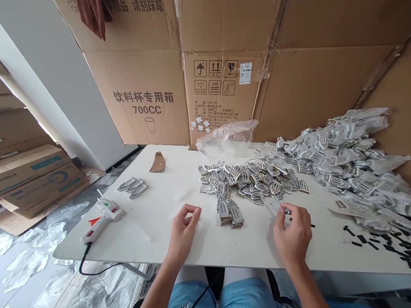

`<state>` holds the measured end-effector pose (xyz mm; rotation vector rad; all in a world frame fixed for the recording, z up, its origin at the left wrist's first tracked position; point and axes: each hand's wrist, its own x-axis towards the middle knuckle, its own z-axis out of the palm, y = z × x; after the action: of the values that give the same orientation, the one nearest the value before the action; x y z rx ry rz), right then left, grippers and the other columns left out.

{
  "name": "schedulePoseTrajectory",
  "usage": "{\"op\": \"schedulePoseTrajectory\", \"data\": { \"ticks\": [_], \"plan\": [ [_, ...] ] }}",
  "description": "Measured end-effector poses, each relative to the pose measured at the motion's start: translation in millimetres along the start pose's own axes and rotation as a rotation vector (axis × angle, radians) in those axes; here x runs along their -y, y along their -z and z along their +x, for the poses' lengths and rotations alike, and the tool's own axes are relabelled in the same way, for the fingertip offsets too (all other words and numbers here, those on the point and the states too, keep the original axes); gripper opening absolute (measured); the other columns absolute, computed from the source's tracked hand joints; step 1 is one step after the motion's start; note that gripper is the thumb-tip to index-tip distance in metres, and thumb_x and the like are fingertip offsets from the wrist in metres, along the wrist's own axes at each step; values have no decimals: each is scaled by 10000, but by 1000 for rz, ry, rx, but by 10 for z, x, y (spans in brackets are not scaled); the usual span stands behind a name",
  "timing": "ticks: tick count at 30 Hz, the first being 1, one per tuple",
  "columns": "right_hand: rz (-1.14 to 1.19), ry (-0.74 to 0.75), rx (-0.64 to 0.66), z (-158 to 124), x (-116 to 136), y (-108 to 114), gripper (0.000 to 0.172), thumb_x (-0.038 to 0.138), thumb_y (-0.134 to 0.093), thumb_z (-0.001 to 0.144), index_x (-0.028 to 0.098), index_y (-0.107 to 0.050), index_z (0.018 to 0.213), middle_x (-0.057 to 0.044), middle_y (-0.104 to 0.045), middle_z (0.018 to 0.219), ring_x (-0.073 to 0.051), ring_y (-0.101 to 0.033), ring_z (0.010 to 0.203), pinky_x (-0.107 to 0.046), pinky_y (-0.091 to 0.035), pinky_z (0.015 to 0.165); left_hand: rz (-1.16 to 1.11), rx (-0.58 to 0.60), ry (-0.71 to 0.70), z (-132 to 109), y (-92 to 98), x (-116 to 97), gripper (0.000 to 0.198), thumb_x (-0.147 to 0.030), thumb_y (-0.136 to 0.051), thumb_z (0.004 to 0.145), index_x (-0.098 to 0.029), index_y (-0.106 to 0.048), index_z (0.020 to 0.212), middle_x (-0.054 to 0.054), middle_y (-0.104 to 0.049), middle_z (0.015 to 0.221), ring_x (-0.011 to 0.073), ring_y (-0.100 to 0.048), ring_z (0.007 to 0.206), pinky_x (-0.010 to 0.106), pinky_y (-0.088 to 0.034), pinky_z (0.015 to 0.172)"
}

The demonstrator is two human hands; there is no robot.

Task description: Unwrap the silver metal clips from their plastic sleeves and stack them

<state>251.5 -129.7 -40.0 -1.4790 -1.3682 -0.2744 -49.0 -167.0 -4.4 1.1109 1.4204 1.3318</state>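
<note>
My left hand [184, 233] hovers above the front of the table with thumb and index finger curled together; what they hold, if anything, is hidden. My right hand [293, 234] is closed, its fingertips on a small piece with a dark end [286, 210] and a clear part that looks like plastic; its kind is unclear. Between my hands lie short stacks of grey, arch-shaped flat pieces [230, 212]. Behind them spreads a heaped pile of similar pieces [256, 178].
A white glue gun [102, 219] lies at left, its cord over the table edge. Near it are several joined pieces [133, 187] and a cardboard scrap [158, 162]. Bagged pieces [351, 158] and black strips [394, 242] lie at right. Cardboard sheets [222, 32] wall the back.
</note>
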Motion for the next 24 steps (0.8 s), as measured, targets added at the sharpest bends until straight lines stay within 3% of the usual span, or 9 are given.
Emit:
{"op": "schedulePoseTrajectory", "data": {
  "ticks": [4,9,14,18,24],
  "plan": [
    [294,-86,89,26,212,89,204,420,-625,1061,228,-690,1046,-97,-733,1002,-255,-657,827,-392,-545,784,3,84,26,-16,2,-111,529,-729,-760,902,-207,-683,936,-73,-392,583,100,-269,534,248,-182,536],
    [553,-162,239,38,543,264,221,457,-709,1036,243,-754,1070,-85,-748,1040,-249,-698,901,-382,-597,830,42,166,-120,-59,38,-316,414,-608,-806,908,-205,-786,1002,-72,-339,635,115,-206,590,283,-204,588],
    [747,-320,486,-12,897,401,250,484,-722,1034,242,-760,1083,-67,-729,960,-219,-694,811,-322,-621,735,182,227,-146,-179,56,-465,370,-578,-752,962,-211,-794,967,-87,-186,636,133,-174,607,294,-168,590],
    [865,-424,668,-54,1049,399,298,530,-747,1011,241,-773,1074,-33,-697,878,-191,-675,737,-307,-604,731,186,219,-154,-265,28,-510,352,-558,-753,969,-208,-788,983,-82,-267,640,122,-202,598,291,-195,593],
    [1001,-575,848,-53,1123,399,387,590,-753,994,227,-757,1130,-36,-714,882,-210,-692,805,-326,-586,779,153,167,-102,-293,-17,-499,398,-582,-776,943,-199,-792,1050,-102,-261,594,111,-177,570,285,-198,578]
  ]
}}
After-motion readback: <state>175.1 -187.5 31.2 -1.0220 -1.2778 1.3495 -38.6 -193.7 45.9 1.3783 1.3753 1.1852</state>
